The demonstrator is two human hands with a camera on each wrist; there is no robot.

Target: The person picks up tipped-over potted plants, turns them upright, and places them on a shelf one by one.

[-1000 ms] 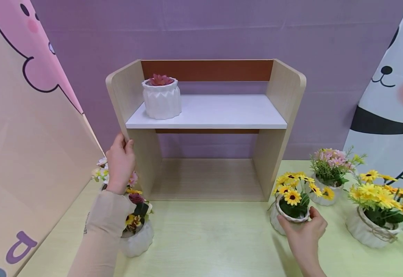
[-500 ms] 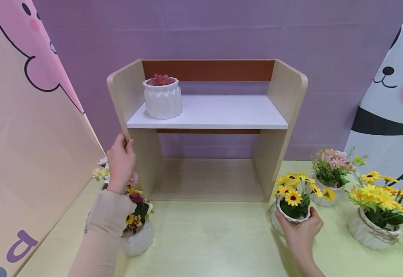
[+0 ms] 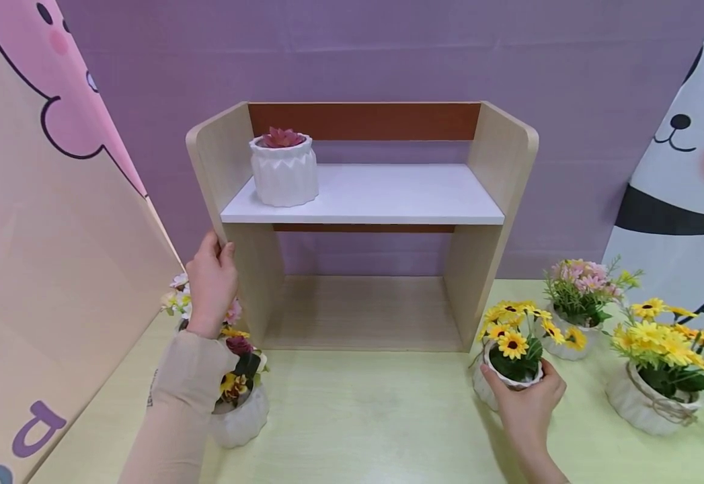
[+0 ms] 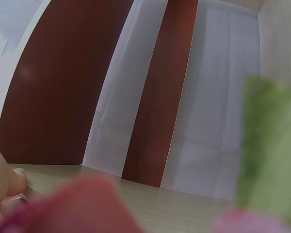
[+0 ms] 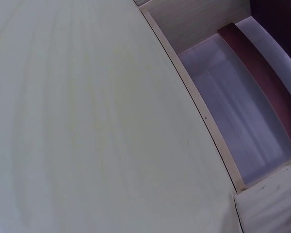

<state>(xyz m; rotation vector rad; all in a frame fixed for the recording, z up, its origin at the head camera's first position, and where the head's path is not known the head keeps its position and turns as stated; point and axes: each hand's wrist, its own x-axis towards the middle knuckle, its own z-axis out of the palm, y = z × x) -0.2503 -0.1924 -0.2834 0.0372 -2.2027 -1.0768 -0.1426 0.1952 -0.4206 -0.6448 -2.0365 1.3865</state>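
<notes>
In the head view, a wooden two-tier shelf point(image 3: 364, 220) stands in the middle. My left hand point(image 3: 211, 286) grips the front edge of its left side panel, just below the white board; the left wrist view shows the fingers point(image 4: 2, 179) at its left edge. At the right, my right hand point(image 3: 527, 403) holds a white pot of yellow sunflower-like flowers point(image 3: 512, 346) by its rim, thumb on the left side and fingers on the right. That pot stands close to the shelf's front right corner. Its white side point(image 5: 271, 204) shows at the lower right of the right wrist view.
A white pot with a red succulent point(image 3: 285, 168) sits at the upper tier's left. Pink flowers point(image 3: 581, 289) and yellow flowers point(image 3: 669, 363) stand in pots at the right. More potted flowers point(image 3: 239, 396) stand by my left forearm, with blurred petals point(image 4: 82, 208) before the left wrist camera.
Over the past second my right hand has shifted slightly left round the pot, its thumb a little higher. The left hand keeps its place on the shelf panel.
</notes>
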